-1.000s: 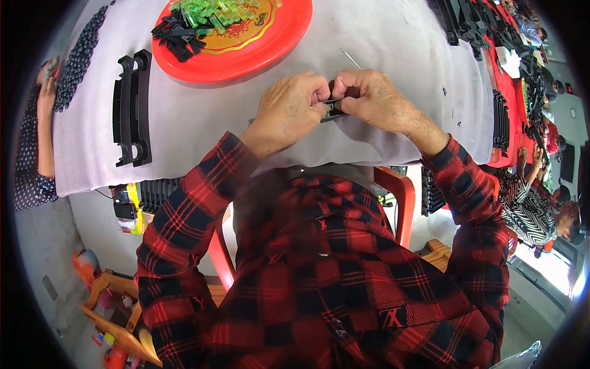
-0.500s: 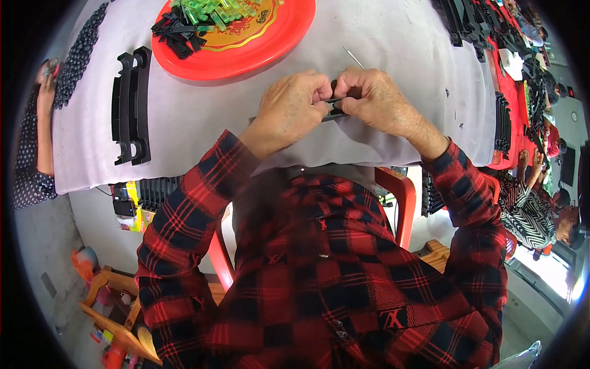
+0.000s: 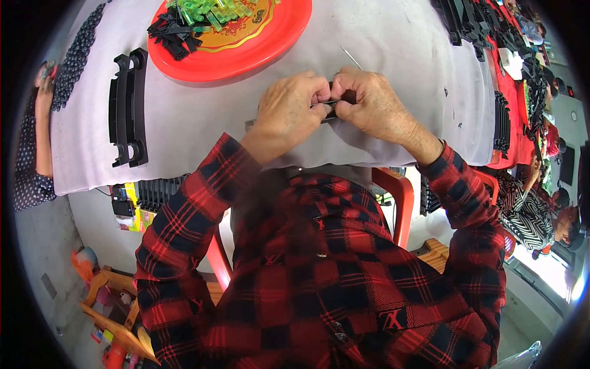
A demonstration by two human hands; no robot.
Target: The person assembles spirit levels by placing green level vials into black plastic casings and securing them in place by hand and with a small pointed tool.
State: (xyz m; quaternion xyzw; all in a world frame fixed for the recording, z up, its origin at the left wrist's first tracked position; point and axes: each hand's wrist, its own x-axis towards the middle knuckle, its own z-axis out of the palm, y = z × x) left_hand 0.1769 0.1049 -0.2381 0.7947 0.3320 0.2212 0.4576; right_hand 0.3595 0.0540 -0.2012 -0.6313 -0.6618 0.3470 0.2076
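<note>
A dark plastic strip-like piece [image 3: 330, 112] is pinched between my two hands over the cloth-covered table, mostly hidden by my fingers. My left hand [image 3: 290, 112] closes on its left side, thumb and curled fingers together. From the right, my right hand [image 3: 376, 103] grips the same piece with its thumb against bent fingers, and the fingertips of both hands nearly meet. Just beyond my hands lies a thin metal tool [image 3: 351, 58]. A red plate [image 3: 246, 67] farther off holds green translucent pieces [image 3: 215, 13] and small black pieces [image 3: 172, 37].
Long black plastic frames [image 3: 128, 107] lie at the left of the table. Beyond them is a heap of dark beads or small round parts [image 3: 77, 58], near another person's arm [image 3: 44, 129]. More black parts [image 3: 503, 123] sit on a red surface at the right, where other people are seated.
My hands stay together on the dark piece, with only a slight shift of the fingers. The whole view has moved slightly.
</note>
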